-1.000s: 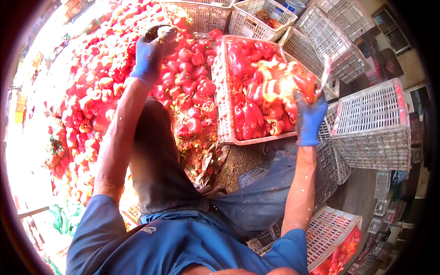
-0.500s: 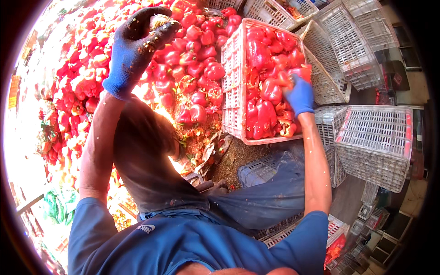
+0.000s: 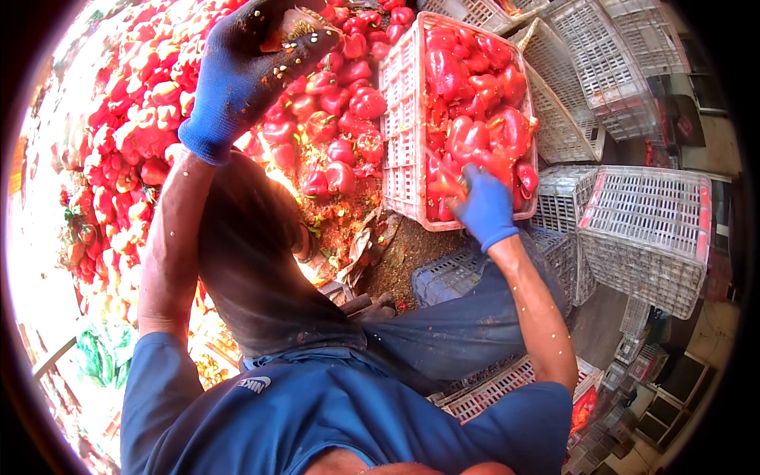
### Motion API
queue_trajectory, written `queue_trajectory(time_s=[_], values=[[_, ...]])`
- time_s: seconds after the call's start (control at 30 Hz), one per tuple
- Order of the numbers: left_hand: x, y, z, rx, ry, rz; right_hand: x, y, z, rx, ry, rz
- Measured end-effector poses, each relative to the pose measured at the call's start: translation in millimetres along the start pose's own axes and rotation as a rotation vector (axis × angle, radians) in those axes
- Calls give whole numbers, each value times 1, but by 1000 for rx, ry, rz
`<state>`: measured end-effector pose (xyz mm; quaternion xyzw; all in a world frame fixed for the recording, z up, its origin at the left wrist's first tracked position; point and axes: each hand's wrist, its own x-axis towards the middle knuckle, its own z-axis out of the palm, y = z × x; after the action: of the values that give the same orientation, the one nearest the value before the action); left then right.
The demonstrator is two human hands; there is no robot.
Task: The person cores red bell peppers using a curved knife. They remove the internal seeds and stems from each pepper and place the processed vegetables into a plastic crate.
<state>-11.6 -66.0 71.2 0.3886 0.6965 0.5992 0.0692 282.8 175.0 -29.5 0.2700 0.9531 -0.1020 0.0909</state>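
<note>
My left hand (image 3: 245,75), in a blue glove with a dark, seed-specked palm, is raised over the pepper heap at upper left. Its fingers and thumb close on a pale, seedy pepper core (image 3: 298,25). My blue-gloved right hand (image 3: 486,207) reaches over the near rim of a pinkish-white plastic crate (image 3: 404,134). Between its thumb and fingers is a red bell pepper (image 3: 446,185), blurred and partly hidden by the glove. More red bell peppers (image 3: 475,87) fill the crate, several of them cut open.
A large heap of red bell peppers (image 3: 150,111) spreads across the left, partly washed out by sunlight. Slatted crates (image 3: 645,206) stack at the right, with others (image 3: 594,59) tipped behind. Between my legs and the full crate lie scraps and dirt on the ground (image 3: 412,265).
My right hand has come nearer and to the left, from the crate's right side to its near edge. The left hand has risen slightly with the core still in it.
</note>
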Motion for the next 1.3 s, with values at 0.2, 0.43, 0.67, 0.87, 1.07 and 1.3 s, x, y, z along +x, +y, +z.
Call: queue_trajectory(time_s=[0.2,0.43,0.67,0.87,1.07,1.3], values=[[-6,-6,-7,-251,-98,-91,-12,3,45,-119,165,76],[-7,-10,-6,-138,-104,117,-26,-4,44,-56,306,37],[-17,-13,-38,135,-32,167,-1,19,-43,298,737,159],[-4,1,-23,249,-18,192,39,5,60,116,704,324],[-2,22,-6,294,-19,136,34,-3,85,66,824,328],[16,18,-3,45,60,120,70,20,104,142,760,327]])
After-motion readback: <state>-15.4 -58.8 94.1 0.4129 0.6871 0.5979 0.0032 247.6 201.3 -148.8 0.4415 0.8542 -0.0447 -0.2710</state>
